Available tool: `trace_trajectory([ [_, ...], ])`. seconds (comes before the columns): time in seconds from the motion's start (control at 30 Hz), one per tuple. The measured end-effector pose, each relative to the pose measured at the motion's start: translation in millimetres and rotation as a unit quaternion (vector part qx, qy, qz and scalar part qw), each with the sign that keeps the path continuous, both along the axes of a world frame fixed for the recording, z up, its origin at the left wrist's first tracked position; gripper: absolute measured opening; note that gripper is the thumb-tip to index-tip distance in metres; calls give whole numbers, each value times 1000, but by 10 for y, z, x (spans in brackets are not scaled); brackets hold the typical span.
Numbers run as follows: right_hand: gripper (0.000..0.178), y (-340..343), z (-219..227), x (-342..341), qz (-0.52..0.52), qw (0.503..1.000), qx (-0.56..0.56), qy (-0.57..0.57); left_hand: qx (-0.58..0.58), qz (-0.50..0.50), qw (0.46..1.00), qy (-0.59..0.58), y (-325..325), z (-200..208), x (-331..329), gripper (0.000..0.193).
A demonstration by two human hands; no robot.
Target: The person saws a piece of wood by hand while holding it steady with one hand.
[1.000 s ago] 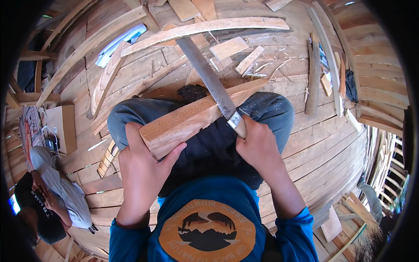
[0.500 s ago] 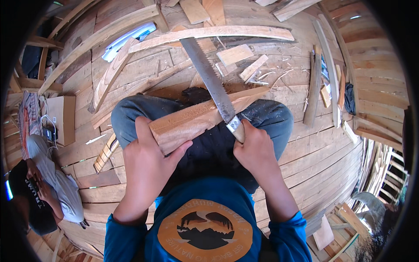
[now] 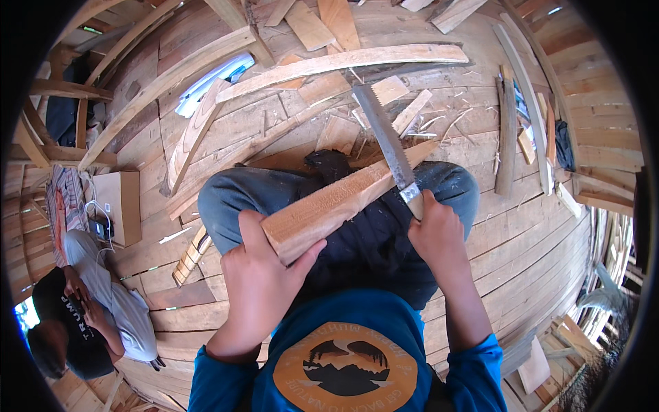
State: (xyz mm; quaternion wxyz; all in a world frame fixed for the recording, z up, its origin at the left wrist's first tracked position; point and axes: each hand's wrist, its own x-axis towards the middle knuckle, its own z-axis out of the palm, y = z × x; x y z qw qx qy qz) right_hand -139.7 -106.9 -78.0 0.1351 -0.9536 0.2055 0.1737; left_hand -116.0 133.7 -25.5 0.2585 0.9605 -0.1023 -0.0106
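The left hand (image 3: pixel 255 281) is gripping the thick near end of a wooden block (image 3: pixel 329 208), thumb on one side and fingers on the other; the block is stretching away from those fingers to a tapered tip over the folded right leg (image 3: pixel 456 182). The fingers of the right hand (image 3: pixel 439 232) are wrapping the handle of a handsaw (image 3: pixel 386 137), whose blade is pointing up and away from them, crossing the block near its narrow part — whether the teeth are touching wood, I cannot tell.

The main risk, I judge, is lying beyond the left fingers: only the thick end is being pinned by hand, so sideways force could be twisting the block free. A skipping blade could then be catching the trousers just past the right fingers — or, if sliding back along the wood, the left thumb.
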Motion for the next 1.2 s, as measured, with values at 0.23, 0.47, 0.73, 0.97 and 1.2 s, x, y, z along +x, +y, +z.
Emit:
trace_trajectory([
  [0.23,22,-61,-89,-109,-25,999,44,-12,-6,13,1000,-10,-49,61,88,68],
  [0.47,23,-160,-162,-2,-21,999,45,7,9,27,1000,3,-46,41,71,69],
  [0.73,24,-174,-154,-6,-30,997,66,5,-8,35,999,-4,-64,9,96,68],
  [0.97,26,-60,-68,-23,-1,999,50,14,-28,41,999,-8,-13,-18,60,68],
  [1.2,31,-123,-142,79,-35,997,68,32,6,28,1000,3,-16,-11,81,70],
])
